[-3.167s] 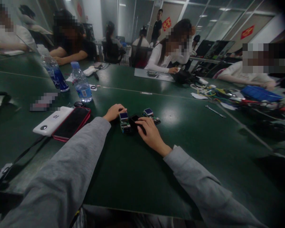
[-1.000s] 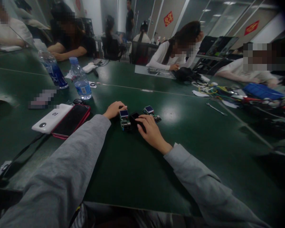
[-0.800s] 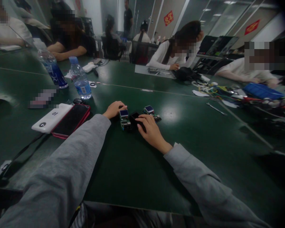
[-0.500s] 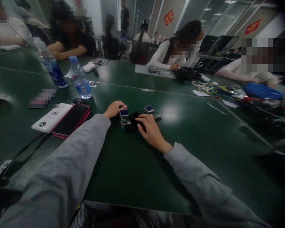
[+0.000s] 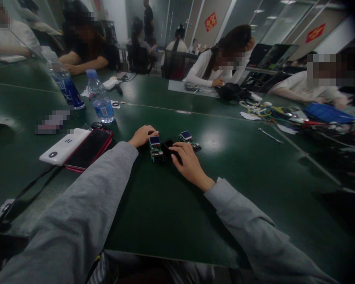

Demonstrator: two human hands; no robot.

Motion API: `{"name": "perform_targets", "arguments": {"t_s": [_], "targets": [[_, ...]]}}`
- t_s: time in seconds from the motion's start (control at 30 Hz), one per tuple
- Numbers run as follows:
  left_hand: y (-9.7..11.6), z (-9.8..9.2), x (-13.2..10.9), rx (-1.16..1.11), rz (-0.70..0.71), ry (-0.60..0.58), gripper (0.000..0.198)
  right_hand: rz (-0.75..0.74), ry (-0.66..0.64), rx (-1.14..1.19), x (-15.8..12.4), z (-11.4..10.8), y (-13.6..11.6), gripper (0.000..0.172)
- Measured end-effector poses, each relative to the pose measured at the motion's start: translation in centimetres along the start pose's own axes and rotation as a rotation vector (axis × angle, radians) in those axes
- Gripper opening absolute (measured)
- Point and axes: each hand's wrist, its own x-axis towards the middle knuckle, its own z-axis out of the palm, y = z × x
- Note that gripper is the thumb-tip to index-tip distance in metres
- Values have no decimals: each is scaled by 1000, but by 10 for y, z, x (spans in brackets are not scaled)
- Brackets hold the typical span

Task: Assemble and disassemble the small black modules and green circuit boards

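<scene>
My left hand (image 5: 142,136) rests on the green table with its fingers curled at the far left corner of a circuit board (image 5: 157,155). That board carries a small screen and lies flat; the fingertips partly disappear behind the screen. Just right of it is a small black open case (image 5: 167,144). My right hand (image 5: 188,161) has its thumb and fingers bent around the case's right side, covering part of it. Beyond my right fingers lies a second circuit board (image 5: 186,136) with a similar screen, partly hidden by the hand.
To the left are a white power bank (image 5: 63,148), a red-cased phone (image 5: 90,150), a clear water bottle (image 5: 102,102) and a blue-labelled bottle (image 5: 66,86). On the right lie a wrench (image 5: 270,135), tangled cables and a blue tray (image 5: 328,113). Several people sit around the table.
Both my hands and the boards stay where they were. In the background, the standing person has shifted a little to the left.
</scene>
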Motion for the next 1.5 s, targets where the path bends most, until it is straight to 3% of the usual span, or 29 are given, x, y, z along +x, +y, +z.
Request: {"name": "perform_targets", "arguments": {"t_s": [0.8, 1.0, 1.13, 1.37, 1.5], "targets": [[-7, 3, 2, -10, 3, 4, 42, -15, -14, -29, -1, -1, 0, 28], [-7, 3, 2, -5, 21, 9, 42, 105, -18, -15, -3, 5, 7, 43], [-7, 3, 2, -7, 17, -2, 43, 144, -42, 44, -5, -2, 10, 42], [-5, 1, 0, -18, 46, 0, 42, 154, 296, 44, -18, -40, 33, 37], [-5, 1, 0, -16, 34, -2, 41, 165, 408, -21, -29, -53, 39, 38]]}}
